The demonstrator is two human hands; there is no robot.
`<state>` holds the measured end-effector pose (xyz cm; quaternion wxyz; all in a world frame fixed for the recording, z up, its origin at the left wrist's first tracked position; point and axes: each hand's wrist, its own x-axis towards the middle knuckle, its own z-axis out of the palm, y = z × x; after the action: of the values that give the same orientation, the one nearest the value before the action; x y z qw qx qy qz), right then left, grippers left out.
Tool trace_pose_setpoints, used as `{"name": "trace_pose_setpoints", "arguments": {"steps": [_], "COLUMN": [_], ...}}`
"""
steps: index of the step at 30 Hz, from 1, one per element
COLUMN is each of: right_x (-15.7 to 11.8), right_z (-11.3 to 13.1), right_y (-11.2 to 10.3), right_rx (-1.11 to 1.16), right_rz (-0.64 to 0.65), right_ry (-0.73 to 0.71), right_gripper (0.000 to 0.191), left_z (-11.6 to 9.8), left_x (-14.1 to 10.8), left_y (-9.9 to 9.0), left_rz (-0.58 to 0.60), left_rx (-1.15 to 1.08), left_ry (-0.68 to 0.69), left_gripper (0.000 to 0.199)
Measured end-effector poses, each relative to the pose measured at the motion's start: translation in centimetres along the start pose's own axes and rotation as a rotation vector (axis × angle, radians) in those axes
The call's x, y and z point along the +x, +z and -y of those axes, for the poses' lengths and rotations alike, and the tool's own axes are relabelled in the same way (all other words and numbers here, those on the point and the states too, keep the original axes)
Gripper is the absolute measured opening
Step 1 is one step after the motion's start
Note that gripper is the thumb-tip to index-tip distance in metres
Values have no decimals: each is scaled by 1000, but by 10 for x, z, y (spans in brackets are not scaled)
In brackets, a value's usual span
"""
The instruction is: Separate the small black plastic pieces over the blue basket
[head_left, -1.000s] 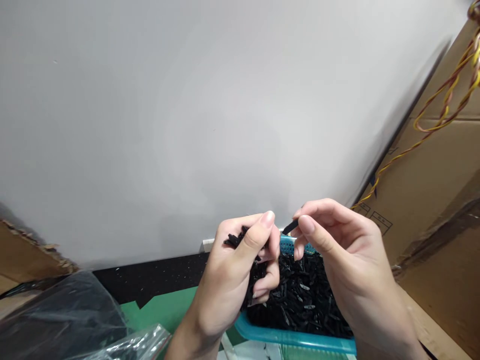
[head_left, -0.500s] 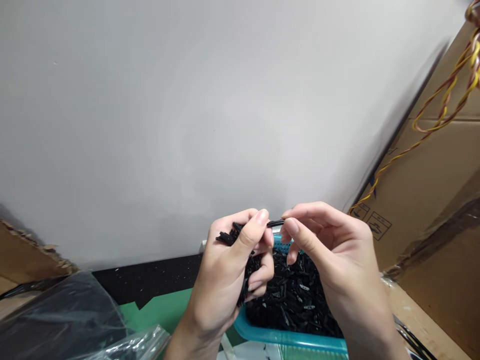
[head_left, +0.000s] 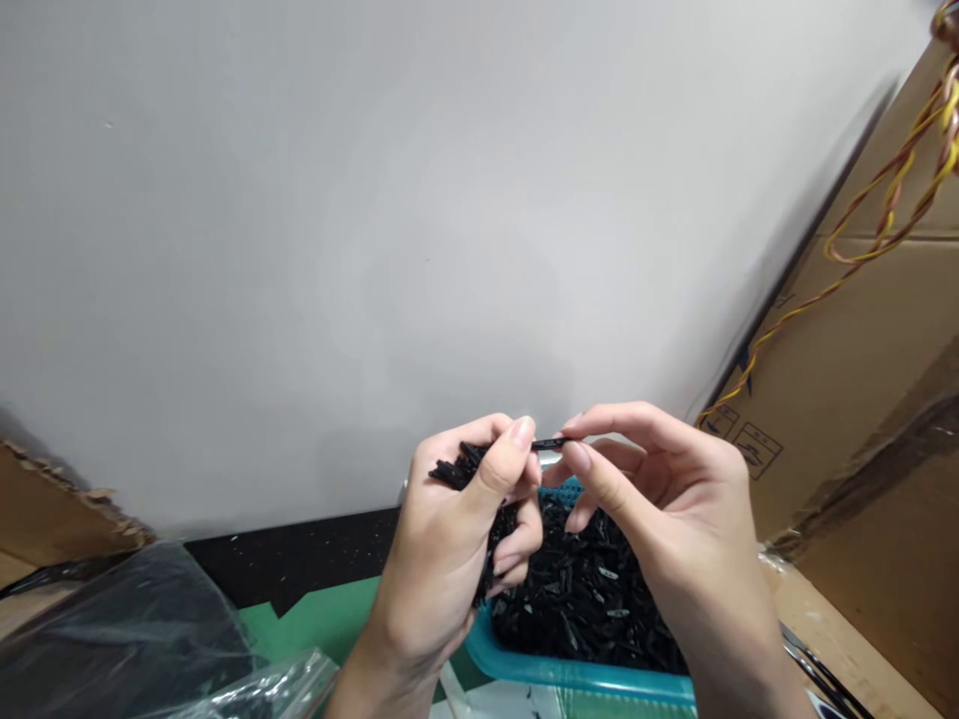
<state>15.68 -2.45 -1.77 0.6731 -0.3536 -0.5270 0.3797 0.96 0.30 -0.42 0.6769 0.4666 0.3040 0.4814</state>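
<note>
My left hand (head_left: 465, 529) is closed around a bunch of small black pieces (head_left: 450, 471), whose ends stick out past the thumb and below the palm. One slim black piece (head_left: 549, 444) spans the gap between the hands, its left end at my left thumb and index finger. Its right end is pinched between the thumb and index finger of my right hand (head_left: 659, 499), with the other fingers loosely curled. Beneath both hands is a blue basket (head_left: 584, 677) holding many black pieces (head_left: 591, 589), partly hidden by the hands.
Clear plastic bags (head_left: 120, 639) lie at lower left beside a green mat (head_left: 322, 619). Torn cardboard (head_left: 60, 509) stands at far left. A cardboard box (head_left: 884, 399) and twisted yellow-brown wires (head_left: 891, 210) are on the right, with tweezers (head_left: 820, 674) below. A pale wall rises behind.
Both hands have shifted very slightly to the left. The slim piece stays between them, and the lower fingers of my right hand have spread a little.
</note>
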Motion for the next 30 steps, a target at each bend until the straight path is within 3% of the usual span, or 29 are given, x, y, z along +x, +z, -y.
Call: {"name": "trace_pose_setpoints", "arguments": {"steps": [14,19,24,27,30], "right_x": [0,1,5,4,2], "right_z": [5,2,-3,0,8], "right_y": [-3,-6,-16,-19,-15], "right_rx": [-221,-304,-526,-530,-452], "right_rz": [23,-79,-184,-153,-66], "right_ry": [-52,-97,-143,-130,-154], "right_gripper": [9,6,8,10,7], "left_z": [-3,-2,0,1,4], "left_x": [-1,0,-4,-4,0], "left_y": [0,-3,-7,-5,-2], "left_rz": [5,40,108,70,2], "left_rx": [-14,59,218,400,592], "left_ry": [-14,2,-59,-81,-12], "left_gripper": [43,43,37,30,21]}}
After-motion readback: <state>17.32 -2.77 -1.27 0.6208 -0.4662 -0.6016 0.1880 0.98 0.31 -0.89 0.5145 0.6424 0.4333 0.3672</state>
